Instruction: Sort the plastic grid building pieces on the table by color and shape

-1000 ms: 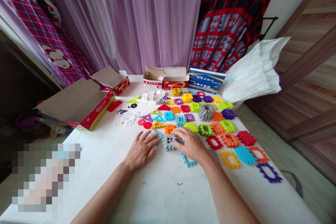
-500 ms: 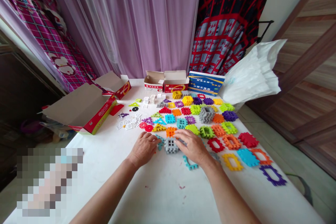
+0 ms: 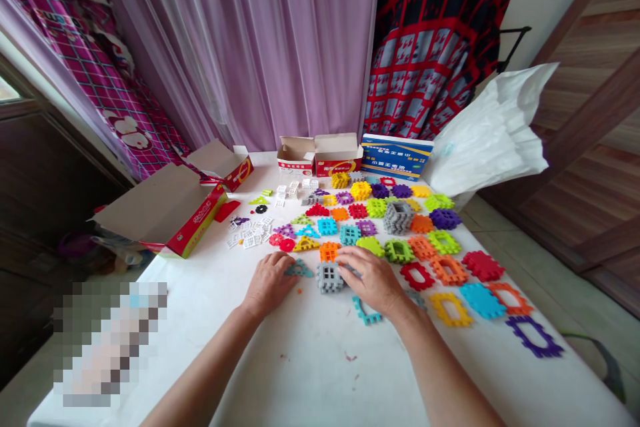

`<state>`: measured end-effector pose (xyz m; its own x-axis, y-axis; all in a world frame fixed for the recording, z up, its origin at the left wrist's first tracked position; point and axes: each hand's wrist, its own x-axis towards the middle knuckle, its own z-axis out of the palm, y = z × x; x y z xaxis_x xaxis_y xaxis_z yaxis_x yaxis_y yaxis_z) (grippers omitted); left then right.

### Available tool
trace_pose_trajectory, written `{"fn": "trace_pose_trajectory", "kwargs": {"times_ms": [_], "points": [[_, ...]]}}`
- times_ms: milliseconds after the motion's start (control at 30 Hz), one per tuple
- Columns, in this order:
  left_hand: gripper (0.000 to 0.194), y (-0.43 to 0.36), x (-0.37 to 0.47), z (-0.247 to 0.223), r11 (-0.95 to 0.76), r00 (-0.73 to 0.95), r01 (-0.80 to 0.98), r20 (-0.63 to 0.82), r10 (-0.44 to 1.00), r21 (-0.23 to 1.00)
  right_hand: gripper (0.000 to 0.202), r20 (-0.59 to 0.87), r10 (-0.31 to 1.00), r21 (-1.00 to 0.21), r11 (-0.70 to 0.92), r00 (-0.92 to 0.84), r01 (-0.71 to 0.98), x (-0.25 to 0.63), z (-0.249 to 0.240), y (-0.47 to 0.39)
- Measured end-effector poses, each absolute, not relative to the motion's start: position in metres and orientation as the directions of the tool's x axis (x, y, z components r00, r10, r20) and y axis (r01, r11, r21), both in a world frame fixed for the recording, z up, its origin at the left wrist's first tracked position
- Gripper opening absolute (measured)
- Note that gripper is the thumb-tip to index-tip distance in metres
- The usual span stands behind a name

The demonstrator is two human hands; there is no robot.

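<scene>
My left hand (image 3: 270, 281) is low over the white table, its fingers curled at the left end of a teal lattice triangle piece (image 3: 300, 268). The fingertips are partly hidden, but they appear to hold the piece. My right hand (image 3: 370, 279) has bent fingers at the right side of a grey notched block with a window front (image 3: 329, 277), steadying it on the table. Just behind the block is an orange window piece (image 3: 329, 252), close to the right fingertips. A teal open frame (image 3: 367, 312) lies under the right wrist's left side.
Many coloured notched pieces cover the right half, with a taller grey stack (image 3: 399, 217) among them. White window pieces (image 3: 254, 232) lie at left-centre. Open red boxes (image 3: 185, 233) stand at left; a blue box (image 3: 397, 157) and a white bag (image 3: 490, 130) are at the back.
My left hand has moved slightly left, away from the grey block, and the teal triangle piece has shifted left and lies flatter. My right hand stays at the block. The view has shifted a little.
</scene>
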<state>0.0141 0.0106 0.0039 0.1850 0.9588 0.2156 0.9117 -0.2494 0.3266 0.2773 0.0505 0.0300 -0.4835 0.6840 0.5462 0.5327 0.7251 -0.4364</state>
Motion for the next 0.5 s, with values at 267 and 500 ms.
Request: {"fn": "trace_pose_trajectory", "kwargs": {"times_ms": [267, 500], "points": [[0.015, 0.012, 0.015, -0.003, -0.165, 0.072, 0.908, 0.245, 0.967, 0.385, 0.019, 0.545, 0.678, -0.435, 0.731, -0.493, 0.526, 0.278, 0.03, 0.049], [0.013, 0.021, 0.024, -0.005, -0.166, 0.03, 0.89, 0.308, 0.951, 0.425, 0.019, 0.619, 0.66, -0.448, 0.742, -0.425, 0.499, 0.277, 0.031, 0.051]]}}
